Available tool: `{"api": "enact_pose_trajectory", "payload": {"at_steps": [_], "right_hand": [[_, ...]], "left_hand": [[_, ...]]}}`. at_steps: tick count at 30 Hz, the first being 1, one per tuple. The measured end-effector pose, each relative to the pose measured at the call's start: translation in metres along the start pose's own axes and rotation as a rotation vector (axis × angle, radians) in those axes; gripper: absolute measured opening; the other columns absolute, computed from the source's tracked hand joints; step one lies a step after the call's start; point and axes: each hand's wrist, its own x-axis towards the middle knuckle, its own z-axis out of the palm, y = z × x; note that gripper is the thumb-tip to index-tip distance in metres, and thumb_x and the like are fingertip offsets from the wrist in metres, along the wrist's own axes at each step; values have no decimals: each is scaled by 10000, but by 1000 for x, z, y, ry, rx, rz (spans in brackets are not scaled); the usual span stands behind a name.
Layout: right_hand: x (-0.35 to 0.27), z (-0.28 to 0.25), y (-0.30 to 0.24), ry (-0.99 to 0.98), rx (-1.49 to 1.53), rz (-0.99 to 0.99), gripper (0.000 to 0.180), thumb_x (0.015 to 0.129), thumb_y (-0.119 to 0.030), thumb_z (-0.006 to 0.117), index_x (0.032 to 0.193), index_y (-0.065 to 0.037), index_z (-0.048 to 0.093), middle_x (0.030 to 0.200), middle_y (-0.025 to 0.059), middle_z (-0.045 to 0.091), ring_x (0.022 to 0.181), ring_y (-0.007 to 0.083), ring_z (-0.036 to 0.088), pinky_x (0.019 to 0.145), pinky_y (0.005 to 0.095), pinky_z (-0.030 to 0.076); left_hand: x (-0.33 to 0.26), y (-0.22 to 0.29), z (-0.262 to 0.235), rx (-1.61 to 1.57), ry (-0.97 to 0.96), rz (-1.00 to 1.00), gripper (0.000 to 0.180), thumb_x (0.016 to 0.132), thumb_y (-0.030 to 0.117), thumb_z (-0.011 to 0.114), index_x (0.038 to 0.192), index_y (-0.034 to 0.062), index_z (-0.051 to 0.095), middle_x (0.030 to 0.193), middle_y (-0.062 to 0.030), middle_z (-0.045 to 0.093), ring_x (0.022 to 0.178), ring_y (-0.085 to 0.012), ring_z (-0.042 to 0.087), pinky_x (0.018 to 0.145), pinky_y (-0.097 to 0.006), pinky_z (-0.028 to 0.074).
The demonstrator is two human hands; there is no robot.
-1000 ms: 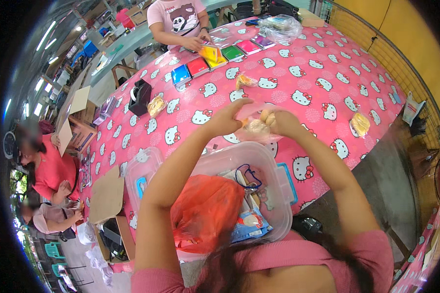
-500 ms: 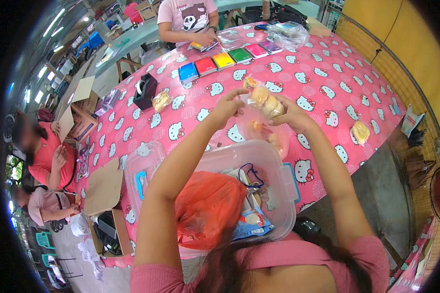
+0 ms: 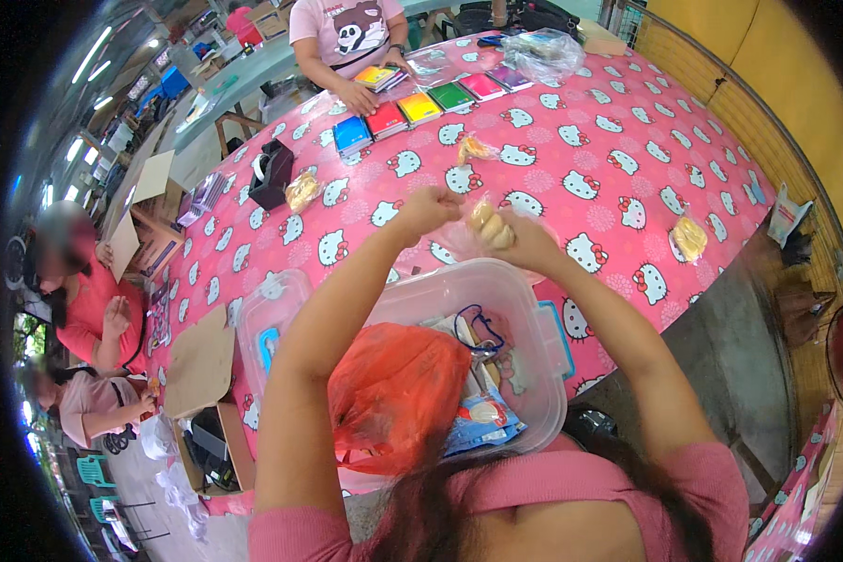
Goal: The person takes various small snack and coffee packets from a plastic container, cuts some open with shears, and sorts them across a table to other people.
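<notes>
My right hand grips a clear plastic bag of bread rolls above the table, just past the rim of a clear plastic bin. To the left of the rolls, my left hand is closed with its fingertips together. What it pinches, if anything, is too small to make out. Thin pinkish plastic shows below and between my hands. Inside the bin lie a red plastic bag, a blue-and-white packet and a dark blue cord.
Small wrapped snacks lie about the pink patterned tablecloth. Across the table, a person touches a row of colourful notebooks. A black tape dispenser and open cardboard boxes stand at left.
Both hands have come nearer to me with the rolls, and my left fingers have closed. A small wrapped snack now lies apart beyond them. The person opposite has reached onto the notebooks.
</notes>
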Motion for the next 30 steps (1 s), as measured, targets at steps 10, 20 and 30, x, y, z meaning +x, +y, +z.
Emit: {"api": "enact_pose_trajectory", "payload": {"at_steps": [10, 20, 30], "right_hand": [[28, -20, -60, 279, 629, -314, 697, 653, -16, 743, 1235, -70, 363, 1153, 95, 492, 1051, 172, 498, 900, 320, 436], [48, -34, -117, 354, 280, -327, 676, 597, -219, 805, 1113, -30, 410, 1019, 134, 543, 944, 245, 564, 776, 347, 463], [39, 28, -7, -291, -604, -182, 293, 741, -150, 558, 1021, -66, 574, 1030, 191, 567, 942, 324, 547, 768, 399, 438]], "left_hand": [[-10, 40, -25, 105, 406, 38, 602, 814, 570, 481, 1097, 45, 565, 1061, -89, 567, 1017, -172, 516, 832, -309, 421], [-55, 88, -19, -804, -57, 593, 621, 762, 295, 675, 1245, 43, 377, 1192, -79, 470, 1085, -183, 487, 871, -332, 440], [-24, -12, -70, -1308, 427, 38, 247, 821, 149, 578, 1032, 45, 505, 934, -115, 596, 793, -228, 620, 679, -384, 542]]}}
